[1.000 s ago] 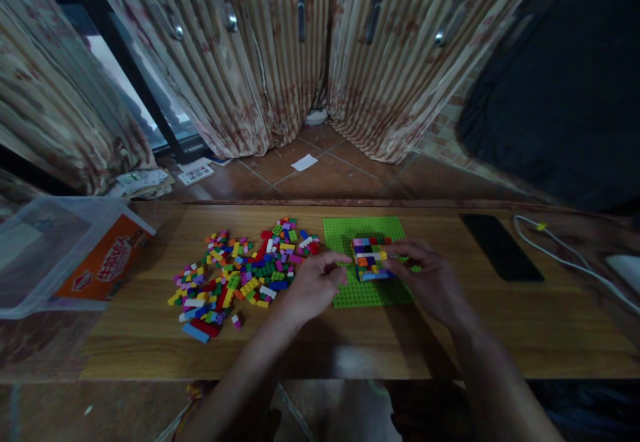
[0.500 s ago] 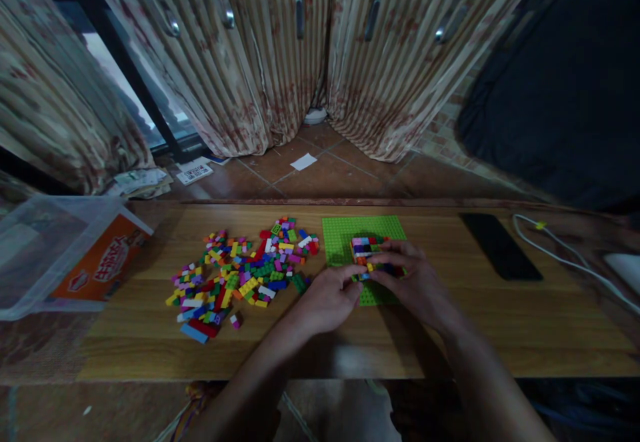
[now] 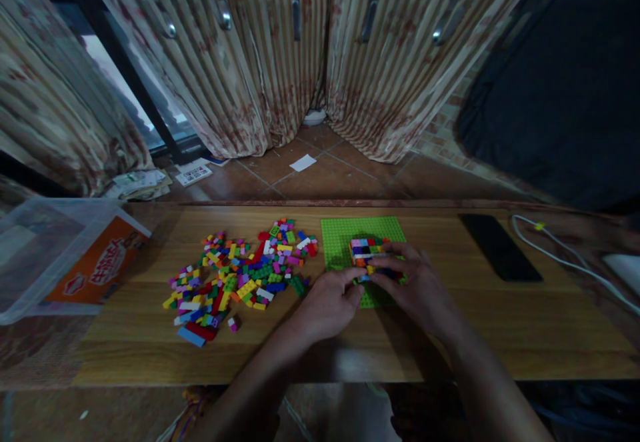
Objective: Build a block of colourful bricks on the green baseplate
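Observation:
A block of colourful toy bricks [image 3: 361, 249] is built up on the green studded baseplate [image 3: 336, 232]. My left hand [image 3: 334, 301] is at its near left side, thumb and index finger closed against the small bricks at the near edge. From the right, my right hand [image 3: 419, 283] reaches over the block, its thumb and fingers closed round the same near corner. Between the fingertips of both hands shows a small yellow brick [image 3: 371, 269], with a light blue piece just below it. My right fingers cover much of the block's right part.
Left of the baseplate spreads a heap of loose bricks [image 3: 246, 289]. A clear plastic box [image 3: 107, 207] with an orange label lies at the far left. To the right are a black phone-like slab [image 3: 500, 247] and a white cable [image 3: 565, 252]. The wooden table [image 3: 550, 335] ends at the front.
Both hands stay at the near edge of the brick block, with only slight finger movement. The view has shifted a little.

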### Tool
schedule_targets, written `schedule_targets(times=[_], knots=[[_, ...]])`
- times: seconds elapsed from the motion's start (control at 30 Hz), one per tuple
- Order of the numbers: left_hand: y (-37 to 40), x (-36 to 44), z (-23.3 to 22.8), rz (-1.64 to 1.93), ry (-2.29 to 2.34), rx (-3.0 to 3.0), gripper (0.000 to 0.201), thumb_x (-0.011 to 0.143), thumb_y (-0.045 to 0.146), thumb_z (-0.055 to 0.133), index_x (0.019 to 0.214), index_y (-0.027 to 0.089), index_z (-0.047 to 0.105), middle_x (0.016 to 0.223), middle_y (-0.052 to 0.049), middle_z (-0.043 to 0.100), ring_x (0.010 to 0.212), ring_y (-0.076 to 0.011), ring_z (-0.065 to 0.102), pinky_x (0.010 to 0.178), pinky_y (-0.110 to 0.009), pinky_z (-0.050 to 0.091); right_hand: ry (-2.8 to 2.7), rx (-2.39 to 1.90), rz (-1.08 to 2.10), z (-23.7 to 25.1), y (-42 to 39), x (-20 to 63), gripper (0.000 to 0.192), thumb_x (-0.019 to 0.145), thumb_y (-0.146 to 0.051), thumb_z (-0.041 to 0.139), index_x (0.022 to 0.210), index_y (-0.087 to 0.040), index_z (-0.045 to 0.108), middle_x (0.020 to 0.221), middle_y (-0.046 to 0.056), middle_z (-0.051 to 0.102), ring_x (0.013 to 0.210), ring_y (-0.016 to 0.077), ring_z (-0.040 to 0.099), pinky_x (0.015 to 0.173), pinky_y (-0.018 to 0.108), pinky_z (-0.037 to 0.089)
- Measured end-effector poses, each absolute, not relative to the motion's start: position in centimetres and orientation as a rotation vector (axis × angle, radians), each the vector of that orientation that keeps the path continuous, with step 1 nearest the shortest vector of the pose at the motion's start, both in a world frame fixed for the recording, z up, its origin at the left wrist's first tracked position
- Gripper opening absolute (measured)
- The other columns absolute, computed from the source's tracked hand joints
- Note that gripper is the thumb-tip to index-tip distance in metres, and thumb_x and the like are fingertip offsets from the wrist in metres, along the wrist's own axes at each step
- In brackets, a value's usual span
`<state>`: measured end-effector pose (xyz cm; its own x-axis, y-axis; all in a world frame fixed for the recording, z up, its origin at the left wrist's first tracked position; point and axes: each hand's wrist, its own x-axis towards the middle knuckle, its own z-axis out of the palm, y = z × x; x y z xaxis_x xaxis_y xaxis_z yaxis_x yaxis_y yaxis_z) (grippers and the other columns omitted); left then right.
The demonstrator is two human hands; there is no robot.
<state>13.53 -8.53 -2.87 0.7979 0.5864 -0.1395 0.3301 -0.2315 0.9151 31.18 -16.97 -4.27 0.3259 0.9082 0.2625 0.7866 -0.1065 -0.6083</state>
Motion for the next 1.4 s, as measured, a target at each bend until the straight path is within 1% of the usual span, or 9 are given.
schedule_targets(times=[0.17, 0.33, 0.47, 0.67, 0.8, 1.07, 1.23, 1.3, 1.4], knots=[[-8.6, 13.6, -2.9, 0.279, 0.705, 1.853, 0.042, 0.088, 0.025, 0.045, 0.125, 0.022, 0.065, 0.089, -0.005, 0.072, 0.078, -0.0186, 0.063, 0.078, -0.032, 0.049, -1.497, -1.919, 0.239, -4.3, -17.0, 31.3, 0.023, 0.082, -0.040, 0.067, 0.101, -0.029, 0.075, 0.120, 0.008, 0.061, 0.114, 0.0280, 0.055, 0.095, 0.049, 0.047], [-8.7, 13.6, -3.5, 0.285, 0.715, 1.889, 0.042, 0.090, 0.028, 0.045, 0.127, 0.021, 0.063, 0.085, -0.005, 0.071, 0.074, -0.0185, 0.062, 0.074, -0.032, 0.048, -1.322, -1.981, 0.159, -4.5, -16.4, 31.2, 0.032, 0.086, -0.047, 0.059, 0.100, -0.021, 0.074, 0.113, 0.012, 0.063, 0.108, 0.0275, 0.057, 0.096, 0.048, 0.046], [-8.7, 13.6, -3.6, 0.304, 0.702, 1.900, 0.040, 0.090, 0.027, 0.046, 0.125, 0.021, 0.064, 0.086, -0.005, 0.072, 0.075, -0.0193, 0.063, 0.077, -0.033, 0.048, -1.247, -2.062, 0.092, -4.9, -15.9, 30.6, 0.040, 0.079, -0.047, 0.065, 0.107, -0.019, 0.070, 0.115, 0.014, 0.062, 0.110, 0.0305, 0.055, 0.097, 0.051, 0.044], [-8.8, 13.7, -2.8, 0.287, 0.705, 1.878, 0.040, 0.088, 0.024, 0.046, 0.122, 0.022, 0.066, 0.087, -0.005, 0.072, 0.076, -0.0195, 0.063, 0.076, -0.033, 0.047, -1.175, -2.085, 0.169, -5.3, -15.6, 30.4, 0.042, 0.075, -0.045, 0.066, 0.108, -0.020, 0.068, 0.111, 0.012, 0.064, 0.101, 0.0266, 0.061, 0.091, 0.045, 0.048], [-8.9, 13.7, -2.7, 0.312, 0.705, 1.881, 0.038, 0.087, 0.023, 0.046, 0.119, 0.023, 0.068, 0.082, -0.004, 0.071, 0.073, -0.0190, 0.062, 0.075, -0.032, 0.047, -1.157, -2.087, 0.180, -5.5, -15.5, 30.4, 0.043, 0.075, -0.044, 0.067, 0.110, -0.021, 0.067, 0.111, 0.011, 0.065, 0.097, 0.0257, 0.063, 0.086, 0.043, 0.050], [-9.1, 13.7, -2.6, 0.300, 0.718, 1.878, 0.039, 0.087, 0.023, 0.046, 0.118, 0.019, 0.068, 0.084, -0.006, 0.071, 0.073, -0.0191, 0.062, 0.072, -0.031, 0.047, -1.102, -2.150, 0.287, -5.4, -15.3, 30.6, 0.056, 0.074, -0.046, 0.067, 0.121, -0.015, 0.062, 0.116, 0.016, 0.066, 0.102, 0.0291, 0.065, 0.089, 0.048, 0.050], [-8.5, 13.3, -3.4, 0.345, 0.729, 1.831, 0.040, 0.088, 0.028, 0.047, 0.123, 0.019, 0.065, 0.072, -0.003, 0.066, 0.064, -0.0167, 0.057, 0.063, -0.028, 0.044, -0.957, -1.963, 0.428, -5.5, -15.5, 31.4, 0.054, 0.079, -0.055, 0.062, 0.116, -0.016, 0.065, 0.102, 0.013, 0.072, 0.088, 0.0247, 0.069, 0.077, 0.041, 0.055], [-7.6, 12.8, -3.7, 0.388, 0.741, 1.771, 0.040, 0.089, 0.031, 0.048, 0.124, 0.019, 0.064, 0.069, -0.001, 0.064, 0.060, -0.0150, 0.054, 0.059, -0.027, 0.042, -0.886, -1.919, 0.393, -5.4, -15.5, 31.6, 0.054, 0.080, -0.057, 0.061, 0.112, -0.014, 0.066, 0.097, 0.013, 0.073, 0.084, 0.0240, 0.070, 0.072, 0.038, 0.056], [-5.8, 11.6, -3.4, 0.516, 0.806, 1.671, 0.037, 0.088, 0.031, 0.050, 0.118, 0.016, 0.066, 0.066, 0.000, 0.061, 0.061, -0.0134, 0.054, 0.061, -0.025, 0.042, -0.862, -1.938, 0.276, -4.9, -15.5, 31.5, 0.051, 0.080, -0.056, 0.061, 0.110, -0.015, 0.067, 0.093, 0.013, 0.073, 0.080, 0.0237, 0.070, 0.066, 0.035, 0.056]])
